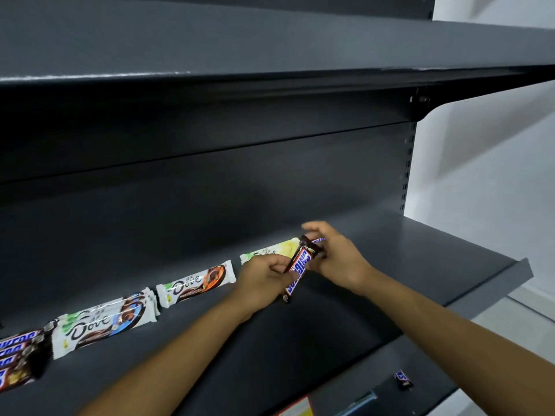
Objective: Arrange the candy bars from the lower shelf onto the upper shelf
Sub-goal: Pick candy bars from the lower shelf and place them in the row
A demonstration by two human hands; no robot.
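Head | left hand (264, 280), right hand (338, 259) grip Snickers bar (300, 265) | possibly two bars

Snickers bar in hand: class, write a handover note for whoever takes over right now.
Hands: left hand and right hand both grip a Snickers bar above the upper shelf.
Done: Snickers stack and Dove bars lie in a row on that shelf.
Left: probably set this bar down past the row's right end; a loose Snickers lies on the lower shelf.
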